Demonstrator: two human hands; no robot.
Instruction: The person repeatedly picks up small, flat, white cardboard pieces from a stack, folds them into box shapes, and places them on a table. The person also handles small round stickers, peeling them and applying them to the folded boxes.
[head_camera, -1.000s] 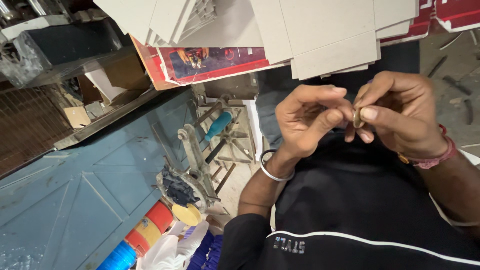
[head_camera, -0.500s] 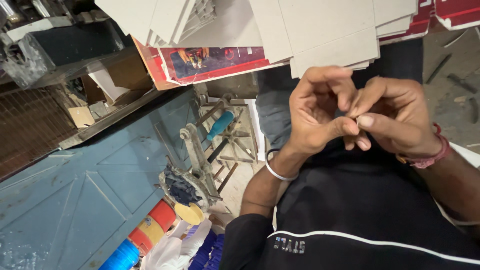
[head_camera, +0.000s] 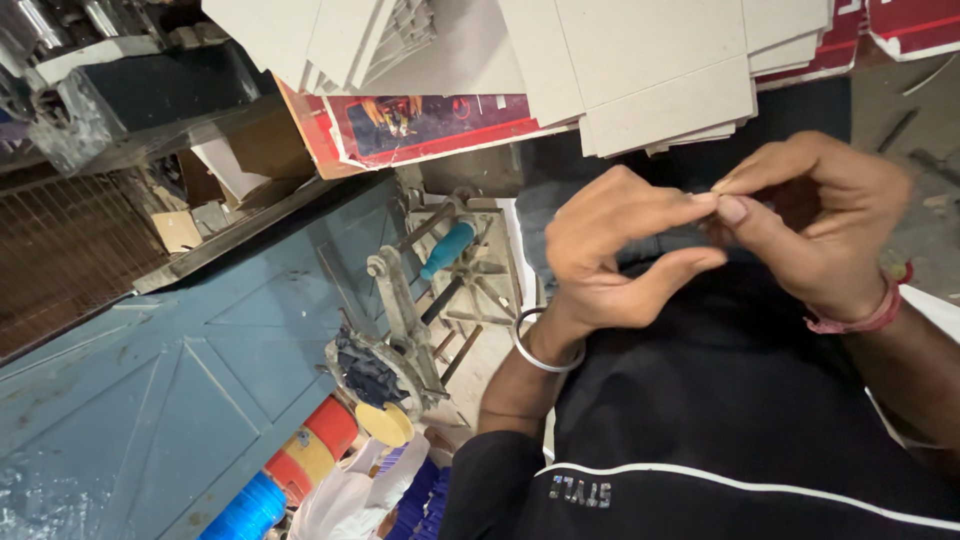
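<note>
Nearest, dark clothing with a white stripe (head_camera: 760, 485). Above it, left hand (head_camera: 610, 255) wearing a metal bangle (head_camera: 535, 350), fingers curled, thumb outstretched. Touching fingertips with right hand (head_camera: 810, 225), pinched shut on something too small to tell. Beyond, grey cardboard sheets (head_camera: 640, 70); off left, hand press with blue handle (head_camera: 445, 250) beside a blue panel (head_camera: 180, 400).

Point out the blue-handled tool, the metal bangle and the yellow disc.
blue-handled tool (head_camera: 447, 250), head view, on its blue grip.
metal bangle (head_camera: 530, 352), head view, on the band's outer curve.
yellow disc (head_camera: 385, 424), head view, on its flat face.
</note>
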